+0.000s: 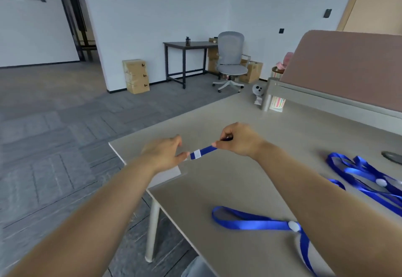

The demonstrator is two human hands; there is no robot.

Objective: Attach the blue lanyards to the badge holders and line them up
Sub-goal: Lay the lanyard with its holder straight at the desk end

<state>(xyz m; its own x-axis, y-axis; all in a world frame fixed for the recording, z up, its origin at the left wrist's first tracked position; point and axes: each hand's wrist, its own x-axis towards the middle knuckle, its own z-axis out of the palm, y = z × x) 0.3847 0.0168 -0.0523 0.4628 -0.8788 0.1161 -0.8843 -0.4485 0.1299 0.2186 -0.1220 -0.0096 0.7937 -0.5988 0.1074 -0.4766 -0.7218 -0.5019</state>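
Observation:
A short stretch of blue lanyard point(204, 151) with a white patch near its left end runs taut between my two hands above the table's left corner. My left hand point(164, 154) pinches its left end and rests over a clear badge holder point(167, 175) lying at the table edge. My right hand point(238, 140) pinches the strap's right end. Another blue lanyard point(256, 224) with a white bead lies on the table close to me, partly under my right forearm. More blue lanyards point(365, 172) lie tangled at the right.
The beige table point(228, 189) ends at a corner just left of my hands, with grey floor below. A brown partition point(348, 65) stands at the back right. A dark round object point(392, 157) lies at the right edge. An office chair point(231, 61) and dark desk stand far off.

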